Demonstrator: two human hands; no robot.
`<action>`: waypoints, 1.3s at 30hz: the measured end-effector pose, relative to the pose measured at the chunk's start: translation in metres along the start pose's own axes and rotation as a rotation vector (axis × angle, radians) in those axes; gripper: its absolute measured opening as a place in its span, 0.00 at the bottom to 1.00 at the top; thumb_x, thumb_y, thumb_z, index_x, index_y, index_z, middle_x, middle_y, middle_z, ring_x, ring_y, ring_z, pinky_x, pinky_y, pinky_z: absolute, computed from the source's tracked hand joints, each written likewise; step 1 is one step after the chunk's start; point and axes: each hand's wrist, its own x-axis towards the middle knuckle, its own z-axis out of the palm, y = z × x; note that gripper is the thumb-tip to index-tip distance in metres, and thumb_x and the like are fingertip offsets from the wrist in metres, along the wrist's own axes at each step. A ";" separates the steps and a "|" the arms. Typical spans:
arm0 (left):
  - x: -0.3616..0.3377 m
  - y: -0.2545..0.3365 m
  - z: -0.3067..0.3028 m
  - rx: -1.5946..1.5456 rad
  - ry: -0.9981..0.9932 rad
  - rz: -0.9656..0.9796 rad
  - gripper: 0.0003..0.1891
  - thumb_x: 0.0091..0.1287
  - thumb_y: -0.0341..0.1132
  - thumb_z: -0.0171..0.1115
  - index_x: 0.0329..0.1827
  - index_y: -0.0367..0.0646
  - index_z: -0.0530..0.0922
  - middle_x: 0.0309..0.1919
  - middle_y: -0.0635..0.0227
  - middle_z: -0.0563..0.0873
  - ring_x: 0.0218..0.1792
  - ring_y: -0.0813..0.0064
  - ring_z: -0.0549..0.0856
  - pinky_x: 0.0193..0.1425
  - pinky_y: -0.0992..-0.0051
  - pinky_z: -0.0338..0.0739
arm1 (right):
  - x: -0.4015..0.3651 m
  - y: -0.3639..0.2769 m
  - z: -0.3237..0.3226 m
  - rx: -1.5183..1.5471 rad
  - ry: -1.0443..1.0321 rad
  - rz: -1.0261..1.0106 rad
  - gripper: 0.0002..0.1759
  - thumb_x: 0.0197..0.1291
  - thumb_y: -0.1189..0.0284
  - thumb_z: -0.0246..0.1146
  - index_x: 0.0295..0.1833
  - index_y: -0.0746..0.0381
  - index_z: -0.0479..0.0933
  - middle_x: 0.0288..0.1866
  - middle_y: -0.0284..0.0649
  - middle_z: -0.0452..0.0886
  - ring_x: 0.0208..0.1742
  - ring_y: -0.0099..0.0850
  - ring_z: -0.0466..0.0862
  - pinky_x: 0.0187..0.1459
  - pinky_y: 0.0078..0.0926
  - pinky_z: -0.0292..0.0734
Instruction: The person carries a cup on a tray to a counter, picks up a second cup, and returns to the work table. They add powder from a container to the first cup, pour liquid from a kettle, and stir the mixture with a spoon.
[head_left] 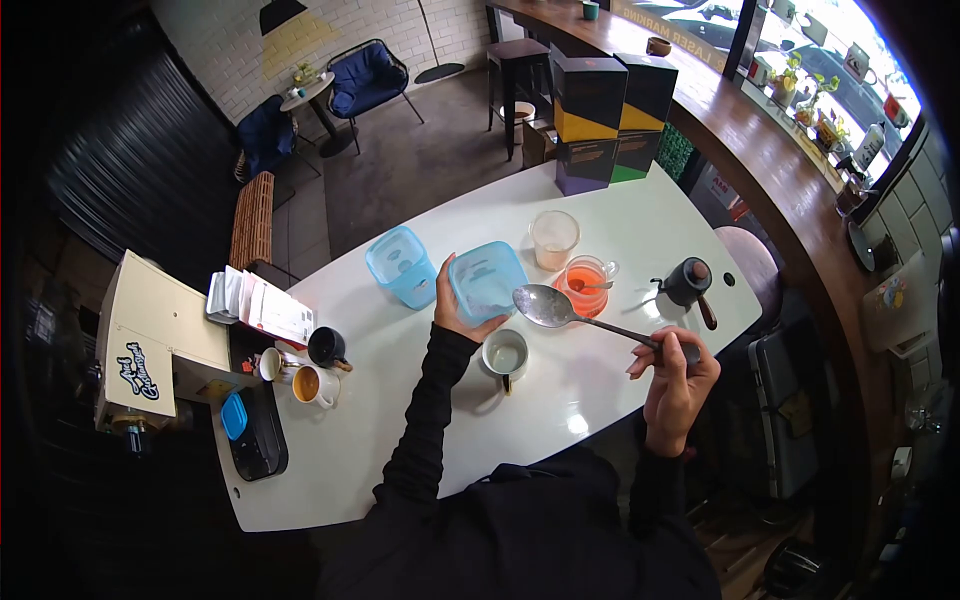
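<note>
A translucent blue square container (487, 280) is tilted in my left hand (457, 310), its opening toward the camera. My right hand (677, 385) is closed around the dark handle of a large metal spoon (545, 306), whose bowl is beside the container's right edge. Below the container a white mug (505, 353) stands on the white table (420, 470). Right of the spoon's bowl is a glass cup of red-orange liquid (584, 288), with a small spoon in it. A clear glass (554, 240) stands behind that cup. Another blue container (403, 266) is to the left.
A dark pot with a handle (687, 283) stands at the right. Boxes (590, 120) rise at the back edge. Mugs (314, 386), a paper holder (262, 306) and a black case with a blue lid (258, 432) are at the left, beside a cream machine (150, 340).
</note>
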 end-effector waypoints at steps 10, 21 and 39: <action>0.006 -0.069 0.009 -0.308 0.034 -0.164 0.61 0.41 0.29 0.83 0.75 0.46 0.45 0.65 0.53 0.68 0.66 0.59 0.73 0.70 0.58 0.70 | -0.001 -0.009 -0.026 -0.027 0.092 -0.039 0.12 0.69 0.76 0.55 0.41 0.77 0.77 0.27 0.49 0.81 0.23 0.32 0.82 0.26 0.25 0.78; -0.057 -0.050 0.007 -0.297 0.126 -0.372 0.55 0.53 0.37 0.77 0.79 0.49 0.45 0.70 0.48 0.63 0.72 0.52 0.64 0.71 0.50 0.61 | -0.032 -0.007 -0.021 -0.068 0.177 -0.001 0.12 0.71 0.74 0.55 0.43 0.74 0.75 0.29 0.48 0.81 0.24 0.28 0.81 0.27 0.21 0.76; -0.088 -0.011 0.068 -0.093 -0.221 -0.095 0.42 0.44 0.43 0.81 0.61 0.41 0.67 0.50 0.55 0.82 0.51 0.58 0.84 0.56 0.65 0.78 | -0.119 -0.024 -0.019 -0.128 0.496 0.022 0.11 0.71 0.72 0.55 0.44 0.71 0.76 0.30 0.45 0.83 0.25 0.27 0.82 0.28 0.21 0.76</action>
